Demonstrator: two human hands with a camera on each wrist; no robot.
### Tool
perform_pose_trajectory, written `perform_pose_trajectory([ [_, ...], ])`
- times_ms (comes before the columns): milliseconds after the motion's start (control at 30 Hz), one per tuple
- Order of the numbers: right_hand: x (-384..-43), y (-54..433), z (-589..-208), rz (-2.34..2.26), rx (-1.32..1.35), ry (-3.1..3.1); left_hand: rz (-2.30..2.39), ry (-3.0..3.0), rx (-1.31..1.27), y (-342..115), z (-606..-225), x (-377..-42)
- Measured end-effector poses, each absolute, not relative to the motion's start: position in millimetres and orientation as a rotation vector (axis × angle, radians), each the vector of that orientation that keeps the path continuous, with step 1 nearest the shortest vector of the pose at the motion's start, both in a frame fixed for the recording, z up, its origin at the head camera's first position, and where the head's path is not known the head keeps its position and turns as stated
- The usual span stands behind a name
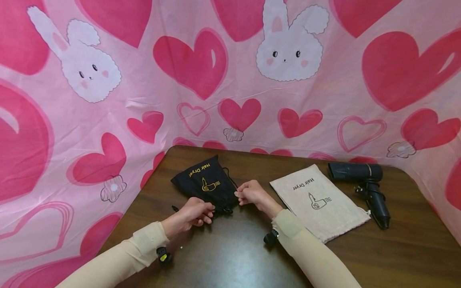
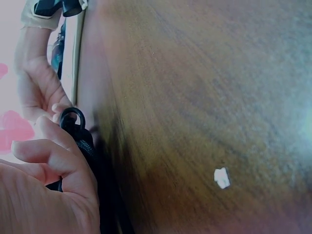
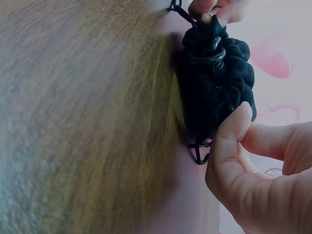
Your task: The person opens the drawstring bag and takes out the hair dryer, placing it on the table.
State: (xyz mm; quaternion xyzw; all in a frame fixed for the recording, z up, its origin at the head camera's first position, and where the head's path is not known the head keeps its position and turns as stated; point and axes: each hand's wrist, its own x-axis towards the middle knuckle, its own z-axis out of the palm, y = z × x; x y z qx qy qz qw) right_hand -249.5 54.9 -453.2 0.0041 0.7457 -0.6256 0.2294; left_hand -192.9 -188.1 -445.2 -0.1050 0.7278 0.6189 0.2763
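A black drawstring bag with gold "Hair Dryer" lettering lies on the table, its mouth gathered into folds toward the person. In the right wrist view, a loop of black cable shows in the puckered mouth. The left hand pinches the drawstring at the mouth's left corner; a dark cord end pokes out behind it. At the opposite corner, the right hand pinches the drawstring between thumb and index finger. What exactly lies between the left fingertips is partly hidden.
Right of the bag lies a beige drawstring bag, flat, also printed "Hair Dryer". Beyond it rests a black hair dryer with cord wound about its handle. A small white scrap is on the wooden table. Heart-patterned pink cloth surrounds the table.
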Motion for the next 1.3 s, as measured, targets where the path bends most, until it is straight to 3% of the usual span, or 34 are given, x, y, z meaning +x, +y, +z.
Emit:
perform_pose_trajectory([
  [1300,-251.2,58.1,-453.3,-1.730,0.058,2.072,1.656,1.969,-0.271,-195.0,-440.1,-188.1],
])
